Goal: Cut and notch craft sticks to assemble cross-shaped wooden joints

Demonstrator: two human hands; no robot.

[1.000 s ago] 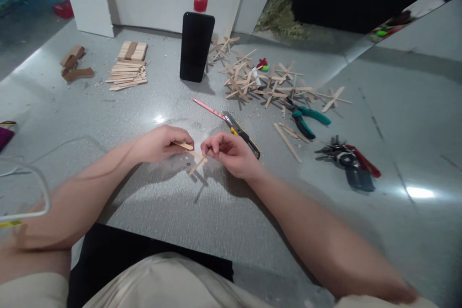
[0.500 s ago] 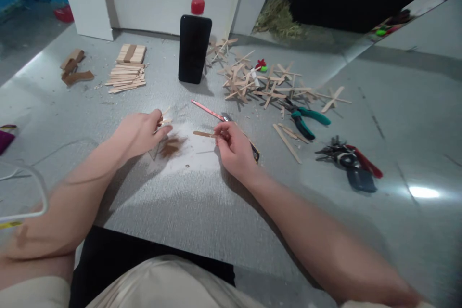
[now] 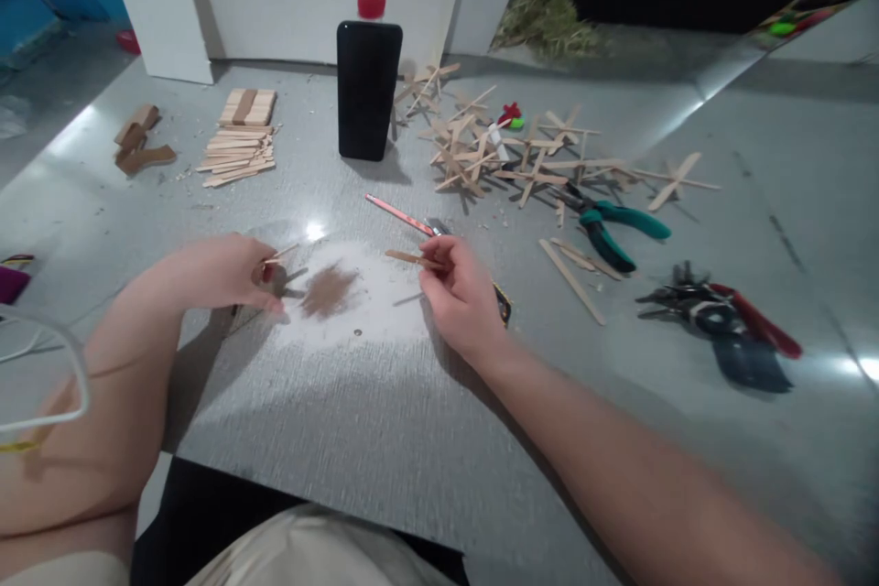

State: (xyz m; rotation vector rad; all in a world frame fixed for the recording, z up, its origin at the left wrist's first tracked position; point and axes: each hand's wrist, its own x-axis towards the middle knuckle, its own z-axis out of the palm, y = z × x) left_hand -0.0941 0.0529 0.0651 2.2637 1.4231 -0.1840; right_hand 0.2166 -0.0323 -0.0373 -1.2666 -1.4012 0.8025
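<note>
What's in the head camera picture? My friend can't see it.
A person's right hand holds a wooden craft stick over a gray table, and a thin stick juts from the left hand. Beyond are a black smartphone and crossed craft sticks; teal-handled pliers and keys lie to the right.

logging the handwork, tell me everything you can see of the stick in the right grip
The stick is thin, flat and brownish, wood by its look, with a rounded free end. The right grip pinches it, hiding its other end. It points toward the person's left, nearly level, raised off the white patch, casting a shadow.
</note>
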